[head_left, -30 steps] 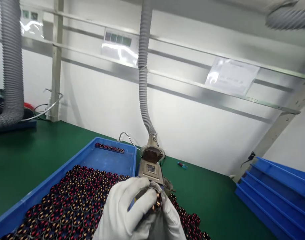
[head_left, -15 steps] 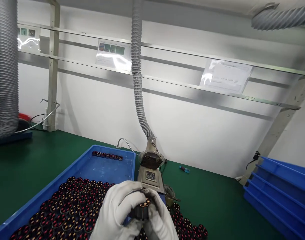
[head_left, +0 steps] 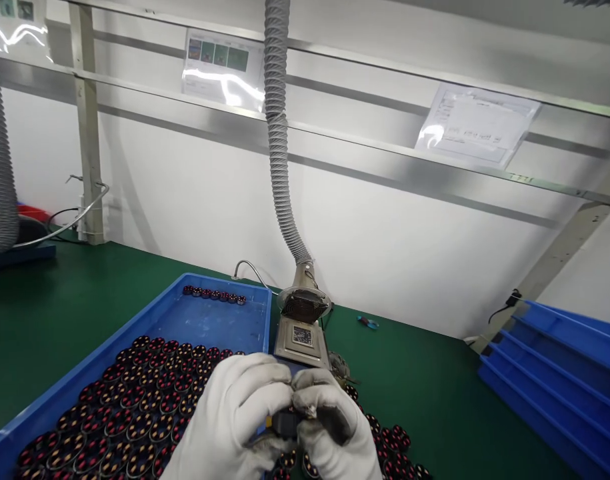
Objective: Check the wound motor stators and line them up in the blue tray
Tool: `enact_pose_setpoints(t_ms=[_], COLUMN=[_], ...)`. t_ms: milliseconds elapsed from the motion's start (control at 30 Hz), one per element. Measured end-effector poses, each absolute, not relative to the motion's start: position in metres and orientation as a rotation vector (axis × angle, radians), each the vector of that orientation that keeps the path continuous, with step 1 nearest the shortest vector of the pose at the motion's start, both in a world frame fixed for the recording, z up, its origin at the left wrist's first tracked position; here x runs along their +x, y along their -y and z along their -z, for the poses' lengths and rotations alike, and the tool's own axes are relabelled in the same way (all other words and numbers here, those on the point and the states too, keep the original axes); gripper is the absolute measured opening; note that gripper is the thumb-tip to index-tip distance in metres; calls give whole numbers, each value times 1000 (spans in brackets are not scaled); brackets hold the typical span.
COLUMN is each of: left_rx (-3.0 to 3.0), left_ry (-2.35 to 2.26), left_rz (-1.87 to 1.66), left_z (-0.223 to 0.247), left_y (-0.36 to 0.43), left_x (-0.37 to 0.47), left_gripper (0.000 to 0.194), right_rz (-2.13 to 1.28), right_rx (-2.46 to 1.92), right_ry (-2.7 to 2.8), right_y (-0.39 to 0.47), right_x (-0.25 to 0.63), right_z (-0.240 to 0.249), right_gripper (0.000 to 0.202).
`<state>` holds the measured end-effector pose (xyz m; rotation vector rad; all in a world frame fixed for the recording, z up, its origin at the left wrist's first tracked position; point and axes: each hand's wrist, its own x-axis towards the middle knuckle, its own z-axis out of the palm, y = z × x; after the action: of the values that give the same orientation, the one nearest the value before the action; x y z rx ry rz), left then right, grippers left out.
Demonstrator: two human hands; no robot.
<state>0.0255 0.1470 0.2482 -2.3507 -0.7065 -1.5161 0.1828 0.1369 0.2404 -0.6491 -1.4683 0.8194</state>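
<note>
Hands [head_left: 235, 413] are showing wht w/ dk smudges; tray [head_left: 215, 330] is showing blue, parts [head_left: 139, 425] red/tan dots on blk, tabletop [head_left: 419, 373] dk grn.

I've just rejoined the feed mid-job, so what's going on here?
A person in white gloves has a dark part in the left hand; the right hand is close against it, its grip unclear. Both are in front of a metal unit under a hose. At left, a blue tray holds many round parts; more lie beyond the right hand.
</note>
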Motion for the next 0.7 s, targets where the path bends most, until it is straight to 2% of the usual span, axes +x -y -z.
enact_pose_setpoints(t_ms=[200, 333, 433, 567, 700], left_rx=[-2341, -2386, -2371, -2320, -2204], left_ry=[693, 709, 669, 633, 682], left_rz=[1465, 1555, 1540, 1449, 1344], left_z=[-251, -255, -254, -253, -259], left_y=[-144, -142, -141, -140, -136], left_x=[25, 24, 23, 23, 23], left_gripper=[27, 20, 25, 31, 33], right_rz=[-1043, -1032, -998, -747, -254], right_rx=[-491, -654, -791, -730, -795], right_ry=[1101, 1168, 1234, 1266, 1146], right_y=[-144, -138, -130, -126, -120], right_x=[187, 189, 181, 168, 171], right_z=[-240, -243, -245, -245, -242], right_gripper=[24, 31, 35, 27, 7])
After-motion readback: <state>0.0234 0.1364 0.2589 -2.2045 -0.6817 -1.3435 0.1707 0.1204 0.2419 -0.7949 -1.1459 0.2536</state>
